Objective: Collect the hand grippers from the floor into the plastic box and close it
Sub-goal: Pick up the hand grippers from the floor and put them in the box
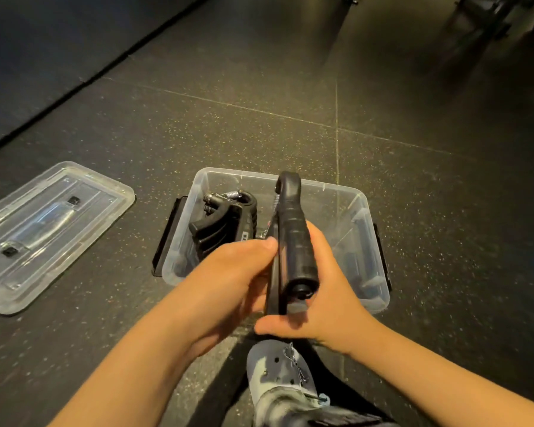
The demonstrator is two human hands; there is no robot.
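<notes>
Fingers of right hand and left hand both clamped round black hand gripper, held over open plastic box beside one already inside, probably for lowering in; lid off, well left on floor.

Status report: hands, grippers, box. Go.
Left hand and right hand both on one hand gripper, above plastic box. Another gripper inside. Lid off, floor left.

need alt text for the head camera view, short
Both hands, left hand and right hand, hold a black hand gripper over an open clear plastic box on a dark floor. Another gripper lies inside; the lid sits left.
</notes>
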